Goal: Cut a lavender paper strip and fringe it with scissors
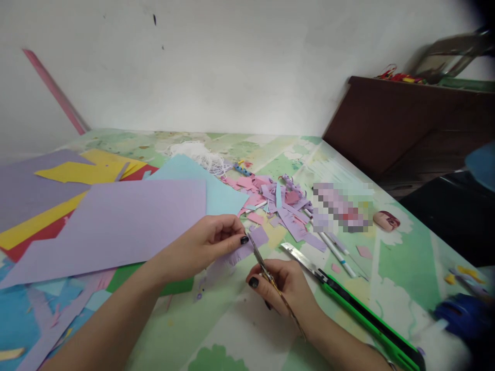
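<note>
My left hand (218, 239) is closed in a pinch, thumb against the curled forefinger. What sits between these fingertips is too small to make out. Just below and behind them is a fringed strip of purple paper (242, 253); I cannot tell whether it is held or lying on the table. My right hand (284, 286) is wrapped round slim metal scissors (258, 252) with gold-coloured handles. Their tips point up and left, close to the left fingertips. Right of that hand lies a green box cutter (359, 306), its blade out.
Coloured sheets, the top one purple (139, 221), cover the left side. Behind my hands is a heap of purple and pink paper scraps (280, 201), with white shredded strands (201, 157) beyond. White sticks (340, 255) and a painted stone-like piece (385, 220) lie at right.
</note>
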